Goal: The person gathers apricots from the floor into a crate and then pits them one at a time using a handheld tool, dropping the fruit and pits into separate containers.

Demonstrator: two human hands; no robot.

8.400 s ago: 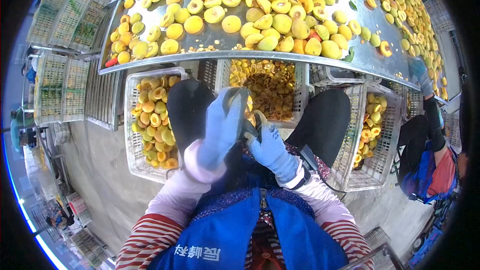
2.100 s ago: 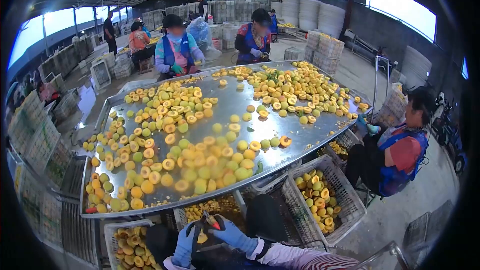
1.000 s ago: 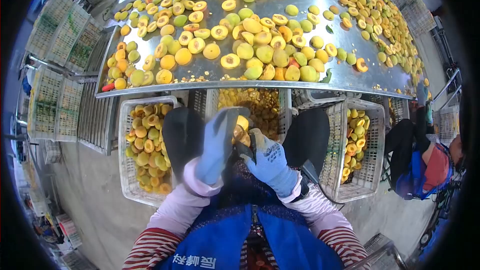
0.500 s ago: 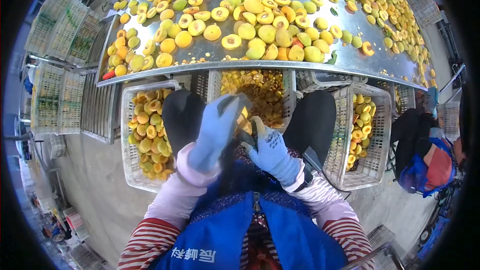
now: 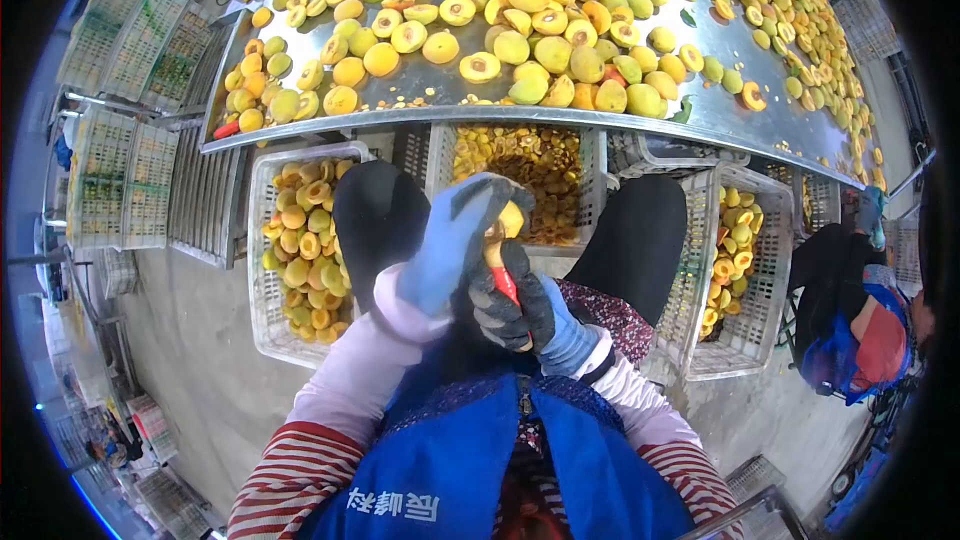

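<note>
My left hand (image 5: 462,232), in a blue glove with dark palm and fingers, is closed around a yellow peach piece (image 5: 511,220) above my lap. Just below it, my right hand (image 5: 520,305) is wrapped round a hand tool with a red handle (image 5: 503,282). The tool's upper end meets the peach; its tip is hidden by the fruit and fingers. Beneath and beyond my hands, between my knees, stands a crate (image 5: 598,202) holding peach scraps and pits.
Whole and halved peaches (image 5: 550,52) cover much of the metal table (image 5: 400,130) ahead. Crates of peach halves stand at my left (image 5: 258,280) and right (image 5: 690,280). Stacked crates (image 5: 120,180) are further left. Another person (image 5: 860,325) sits at far right.
My right hand has turned, so its dark palm side and the red handle now show. My left hand has moved slightly right and up, and the peach is clearer. The view has shifted a little.
</note>
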